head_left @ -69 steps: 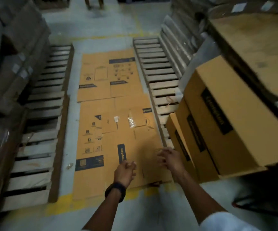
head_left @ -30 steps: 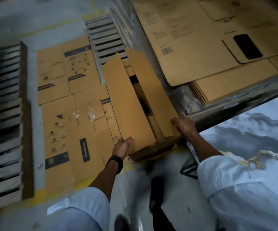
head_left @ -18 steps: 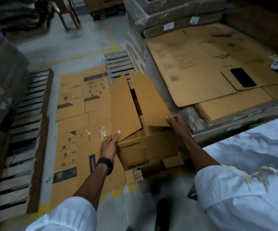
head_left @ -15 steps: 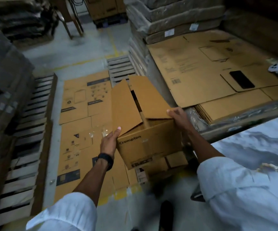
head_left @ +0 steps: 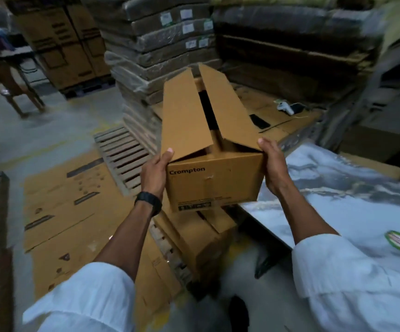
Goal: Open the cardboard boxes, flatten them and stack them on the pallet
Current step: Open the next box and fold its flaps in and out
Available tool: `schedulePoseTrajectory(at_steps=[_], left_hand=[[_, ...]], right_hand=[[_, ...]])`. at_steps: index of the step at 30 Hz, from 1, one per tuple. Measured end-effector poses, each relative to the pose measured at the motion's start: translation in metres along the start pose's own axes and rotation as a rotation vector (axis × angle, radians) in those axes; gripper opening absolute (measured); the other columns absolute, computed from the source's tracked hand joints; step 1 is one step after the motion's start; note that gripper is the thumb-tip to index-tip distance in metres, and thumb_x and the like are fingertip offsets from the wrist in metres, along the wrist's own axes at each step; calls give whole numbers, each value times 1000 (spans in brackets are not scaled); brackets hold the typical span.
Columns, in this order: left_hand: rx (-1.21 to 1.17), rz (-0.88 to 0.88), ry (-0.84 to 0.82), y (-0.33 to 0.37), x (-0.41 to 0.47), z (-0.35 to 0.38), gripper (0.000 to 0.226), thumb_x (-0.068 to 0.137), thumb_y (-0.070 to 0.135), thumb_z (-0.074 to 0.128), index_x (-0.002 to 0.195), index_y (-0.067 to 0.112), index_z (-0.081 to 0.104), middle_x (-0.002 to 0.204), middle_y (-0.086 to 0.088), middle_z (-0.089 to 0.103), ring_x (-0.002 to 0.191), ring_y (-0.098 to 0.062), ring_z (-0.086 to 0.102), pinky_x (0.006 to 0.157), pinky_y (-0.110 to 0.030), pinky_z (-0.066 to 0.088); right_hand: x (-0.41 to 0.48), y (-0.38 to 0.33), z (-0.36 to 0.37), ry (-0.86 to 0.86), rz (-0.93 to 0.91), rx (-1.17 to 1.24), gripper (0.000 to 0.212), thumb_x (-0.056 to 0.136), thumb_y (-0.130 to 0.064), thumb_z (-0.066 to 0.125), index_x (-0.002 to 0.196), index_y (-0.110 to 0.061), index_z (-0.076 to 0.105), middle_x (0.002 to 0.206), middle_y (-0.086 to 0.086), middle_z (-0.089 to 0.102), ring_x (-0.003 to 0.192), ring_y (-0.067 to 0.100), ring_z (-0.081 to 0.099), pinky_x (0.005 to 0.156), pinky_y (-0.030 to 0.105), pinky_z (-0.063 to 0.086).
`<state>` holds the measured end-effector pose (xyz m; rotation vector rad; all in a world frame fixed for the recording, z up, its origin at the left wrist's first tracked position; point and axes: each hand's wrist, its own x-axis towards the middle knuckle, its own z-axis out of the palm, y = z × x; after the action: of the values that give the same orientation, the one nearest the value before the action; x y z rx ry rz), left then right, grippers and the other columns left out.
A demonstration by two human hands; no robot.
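I hold a brown cardboard box (head_left: 213,180) marked "Crompton" in the air in front of me, its two long top flaps standing up and apart. My left hand (head_left: 154,174) grips its near left corner, thumb on the edge of the left flap. My right hand (head_left: 273,165) grips the near right corner, fingers round the side. Below it stand more brown boxes (head_left: 194,238). Flattened cardboard sheets (head_left: 74,212) lie on the floor at the left, between two wooden pallets (head_left: 124,149).
Tall stacks of wrapped flat cardboard (head_left: 156,44) rise behind the box. A low stack of flat sheets (head_left: 278,116) at the right carries a black phone and a white device. A marbled sheet (head_left: 338,188) lies at my right. A wooden chair (head_left: 14,92) stands far left.
I took the box from the floor by both near corners and lifted it to chest height. My view rose from the floor sheets to the stacks ahead.
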<state>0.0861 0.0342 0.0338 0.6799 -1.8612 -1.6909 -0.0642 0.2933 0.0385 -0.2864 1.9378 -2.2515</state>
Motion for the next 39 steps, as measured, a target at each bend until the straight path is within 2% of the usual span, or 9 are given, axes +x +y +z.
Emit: schedulePoseTrajectory(at_steps=[8,12,15,19,21,25,28,34,39], left_hand=[[53,-13,-489,7,-47,184,85,77,71,67,143,19,56,149,6,51,137,-16,48,117,-41,35],[52,-61,-709,-5,-94,266,45,82,66,66,118,39,73,133,7,65,125,-17,59,112,-47,42],[28,-135,-828,-25,-129,313,61,87,60,67,135,23,64,137,6,63,129,-19,58,114,-49,41],[63,-158,-916,-65,-155,364,75,78,72,67,139,29,61,142,6,60,132,-18,55,113,-50,41],[134,-172,-932,-67,-171,374,74,83,72,60,145,32,52,148,10,54,136,-16,50,115,-48,38],[317,-38,-931,-70,-204,377,69,99,61,43,156,23,34,158,3,41,144,-20,39,118,-36,29],[305,-32,-860,-73,-216,371,68,102,54,44,159,22,24,161,6,31,149,-18,30,116,-31,24],[445,187,-1043,-81,-204,359,124,63,85,65,161,28,13,160,14,26,144,-9,30,119,-36,32],[510,272,-935,-79,-190,364,89,84,65,64,157,30,25,145,-1,54,126,-25,53,103,-40,46]], right_hand=[[-98,-20,-192,419,4,113,34,99,-33,59,128,-19,70,118,3,75,107,21,71,89,32,54],[-150,-9,-273,584,29,162,37,99,-32,60,132,-17,67,118,3,75,104,20,72,84,29,55],[-181,8,-325,630,53,154,42,97,-36,61,137,-22,64,126,-1,72,115,20,68,102,37,50],[-204,28,-383,685,57,188,89,70,-57,83,146,-17,55,138,-2,64,128,19,60,113,40,42],[-210,39,-395,727,83,122,96,66,-57,85,148,-17,52,141,-2,62,130,17,58,114,41,41],[-223,58,-388,746,142,-94,47,96,-24,66,141,-23,55,133,-1,65,125,22,60,108,44,46],[-228,68,-378,807,157,-185,59,94,-38,68,148,-24,46,140,-3,57,129,18,54,110,42,43],[-231,74,-360,856,98,-275,83,77,-71,62,148,-31,47,147,-6,52,135,12,48,114,42,40],[-234,75,-337,853,74,-457,97,75,-74,63,156,-28,37,162,-7,34,148,6,27,123,37,26]])
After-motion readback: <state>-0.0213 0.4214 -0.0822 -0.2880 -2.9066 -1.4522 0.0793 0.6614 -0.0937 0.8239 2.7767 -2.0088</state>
